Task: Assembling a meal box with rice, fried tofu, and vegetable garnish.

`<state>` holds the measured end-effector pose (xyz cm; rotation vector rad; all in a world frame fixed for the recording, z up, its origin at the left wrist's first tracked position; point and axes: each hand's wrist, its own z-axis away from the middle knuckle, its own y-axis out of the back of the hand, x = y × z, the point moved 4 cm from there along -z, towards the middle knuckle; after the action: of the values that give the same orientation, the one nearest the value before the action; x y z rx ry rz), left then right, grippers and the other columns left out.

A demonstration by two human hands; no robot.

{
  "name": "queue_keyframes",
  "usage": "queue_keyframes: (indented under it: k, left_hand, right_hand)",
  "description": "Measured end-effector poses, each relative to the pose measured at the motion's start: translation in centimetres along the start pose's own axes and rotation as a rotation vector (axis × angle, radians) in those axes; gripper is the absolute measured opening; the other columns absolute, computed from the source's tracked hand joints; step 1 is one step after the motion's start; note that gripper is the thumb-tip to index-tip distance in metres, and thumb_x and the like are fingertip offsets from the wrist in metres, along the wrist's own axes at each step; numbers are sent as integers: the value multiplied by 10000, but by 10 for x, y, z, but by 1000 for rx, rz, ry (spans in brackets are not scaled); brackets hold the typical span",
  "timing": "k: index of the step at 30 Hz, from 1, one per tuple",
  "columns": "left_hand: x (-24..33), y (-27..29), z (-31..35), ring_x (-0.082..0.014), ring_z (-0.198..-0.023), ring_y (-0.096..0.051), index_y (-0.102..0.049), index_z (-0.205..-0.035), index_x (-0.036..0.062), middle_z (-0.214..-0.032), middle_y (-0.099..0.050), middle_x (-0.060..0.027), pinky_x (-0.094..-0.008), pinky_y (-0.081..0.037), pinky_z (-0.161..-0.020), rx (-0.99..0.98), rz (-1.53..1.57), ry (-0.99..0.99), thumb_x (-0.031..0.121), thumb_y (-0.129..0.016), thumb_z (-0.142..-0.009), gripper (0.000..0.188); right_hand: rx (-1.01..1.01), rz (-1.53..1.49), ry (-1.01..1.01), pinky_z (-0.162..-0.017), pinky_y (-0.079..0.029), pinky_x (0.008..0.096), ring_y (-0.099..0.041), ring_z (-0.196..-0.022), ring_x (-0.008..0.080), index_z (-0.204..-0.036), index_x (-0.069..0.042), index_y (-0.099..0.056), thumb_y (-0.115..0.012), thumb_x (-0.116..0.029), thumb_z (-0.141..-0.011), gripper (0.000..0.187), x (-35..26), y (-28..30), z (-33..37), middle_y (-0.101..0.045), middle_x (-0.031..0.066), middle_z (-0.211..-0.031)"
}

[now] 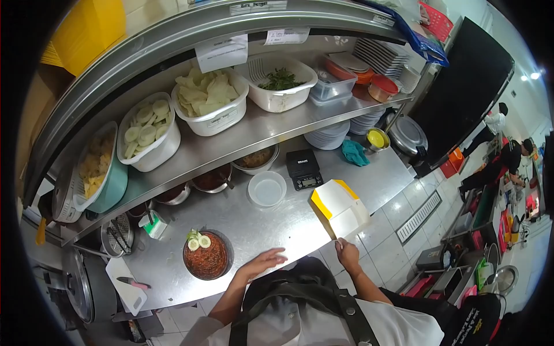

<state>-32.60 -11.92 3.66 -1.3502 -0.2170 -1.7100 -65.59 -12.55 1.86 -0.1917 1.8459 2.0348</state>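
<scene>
Our left hand (262, 263) lies flat and loose on the steel counter (271, 222), the plate of red-sauced food with cucumber slices (206, 255) just left of its fingertips. Right hand (347, 254) pinches the near corner of the yellow-and-white takeaway box (339, 209), fingers closed on it. We reckon it's light, floppy cardboard, so we'd grip the base, not the lid.

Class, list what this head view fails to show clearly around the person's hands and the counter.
- Right hand: at the paper box; grip unclear, too small.
- Bowls under the shelf: contents hidden by the shelf edge.
- Scale: display too small.
- Left hand beside the dish: contact with the counter unclear.
</scene>
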Motion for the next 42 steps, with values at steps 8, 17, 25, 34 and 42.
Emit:
queue_keyframes:
  k: [8,17,25,34,42]
  left_hand:
    - [63,-32,-184,-202,-1322,-355,-186,-1467,134,-1431,-364,-90,-402,-295,-1067,338,296,-107,379,-572,-919,713]
    - [29,5,-136,-175,-1108,-544,-441,-1300,114,-1174,-569,-52,-343,-395,-957,628,281,-146,272,-569,-915,436]
    - [-46,-9,-7,-108,-762,-539,-475,-1275,11,-889,-604,-75,-266,-487,-783,720,368,-107,82,-563,-894,398]
    - [-25,-9,26,-158,-868,-619,-484,-1249,45,-857,-629,-74,-271,-469,-791,880,436,-134,185,-551,-923,361]
    - [14,-34,-3,-180,-989,-600,-464,-1252,73,-1029,-635,-78,-328,-448,-869,962,394,-179,162,-531,-896,373]
  right_hand:
    - [140,-246,176,-580,-490,441,-613,-640,362,-1109,-66,-596,-597,-193,-859,281,27,-9,-10,-624,183,-716]
    - [-557,185,508,-714,-515,458,-643,-749,392,-1365,-36,-378,-670,-309,-799,693,-10,57,-95,-662,222,-848]
    - [380,-674,998,-680,-466,274,-589,-754,162,-1129,-30,-599,-633,-22,-816,315,-203,242,-180,-644,81,-943]
    - [474,257,1096,-893,-483,390,-598,-1063,299,-1165,-49,-593,-575,-278,-822,413,-257,370,-437,-596,150,-1202]
    - [25,298,751,-1012,-403,383,-500,-1203,309,-1280,-111,-533,-767,-390,-654,725,-342,336,-465,-529,155,-1298]
